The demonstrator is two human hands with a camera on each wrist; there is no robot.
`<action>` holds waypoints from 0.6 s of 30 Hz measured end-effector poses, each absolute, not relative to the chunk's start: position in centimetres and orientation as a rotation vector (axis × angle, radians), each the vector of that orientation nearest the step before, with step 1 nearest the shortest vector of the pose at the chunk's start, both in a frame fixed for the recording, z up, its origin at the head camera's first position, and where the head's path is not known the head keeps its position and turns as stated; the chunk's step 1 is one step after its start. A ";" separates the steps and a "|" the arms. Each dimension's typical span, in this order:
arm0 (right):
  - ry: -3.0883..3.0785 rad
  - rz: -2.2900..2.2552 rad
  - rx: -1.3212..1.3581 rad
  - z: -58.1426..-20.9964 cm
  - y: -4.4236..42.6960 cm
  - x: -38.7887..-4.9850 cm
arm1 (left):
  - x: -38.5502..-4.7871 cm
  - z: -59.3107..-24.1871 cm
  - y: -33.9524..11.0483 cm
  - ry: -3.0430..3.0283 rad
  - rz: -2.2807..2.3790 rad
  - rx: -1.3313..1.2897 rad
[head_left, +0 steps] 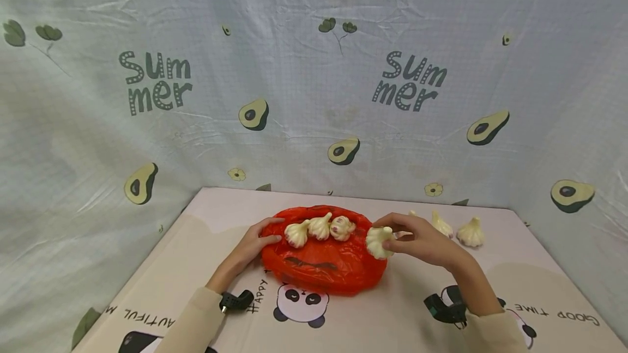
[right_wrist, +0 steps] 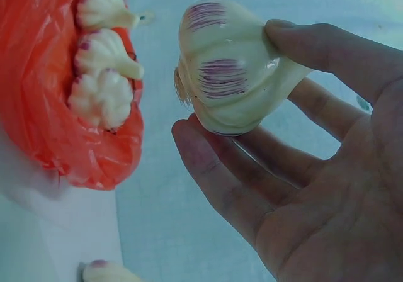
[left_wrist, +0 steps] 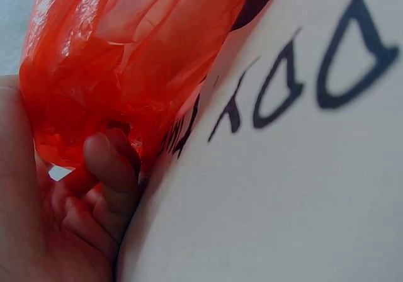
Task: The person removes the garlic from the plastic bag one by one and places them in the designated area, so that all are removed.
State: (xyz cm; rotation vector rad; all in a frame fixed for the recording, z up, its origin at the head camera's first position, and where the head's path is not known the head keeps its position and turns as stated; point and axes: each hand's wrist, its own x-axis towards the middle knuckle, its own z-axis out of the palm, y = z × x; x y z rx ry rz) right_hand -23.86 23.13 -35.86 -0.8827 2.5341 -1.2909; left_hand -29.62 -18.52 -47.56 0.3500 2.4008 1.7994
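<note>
Head view: red plastic bag (head_left: 343,277) sits just below frame ctr on the bench (head_left: 392,320), w/ 3 garlic bulbs (head_left: 320,226) in its opening. L hand (head_left: 256,241) grips the bag's left edge, thumb toward the near side. R hand (head_left: 424,237) pinches another bulb (head_left: 379,244) at the bag's right edge, stem up. Spare bulbs (head_left: 471,232) lie right of ctr, beyond the R hand, some part hidden by it. Avocado-print cloth (head_left: 294,64) fills the upper frame.

L wrist view: bag takes the upper left; L hand at lower left, fingers curled at the bag's edge. Blk lettering (left_wrist: 277,90) runs across the upper right.

R wrist view: pinched bulb, purple-streaked, upper ctr, btwn thumb and fingertips, apart from the bag at upper left. One spare bulb cut off at the bottom edge, left of ctr.
</note>
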 end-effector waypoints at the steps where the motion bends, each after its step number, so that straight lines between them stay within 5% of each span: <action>1: 2.536 -1.294 -0.879 -36.0 23.3 -23.9 | -29.6 -47.6 -18.5 2.397 1.802 0.345; 18: 2.531 -1.326 -0.806 -36.4 24.8 -24.3 | -29.5 -47.5 -18.6 2.417 1.790 0.327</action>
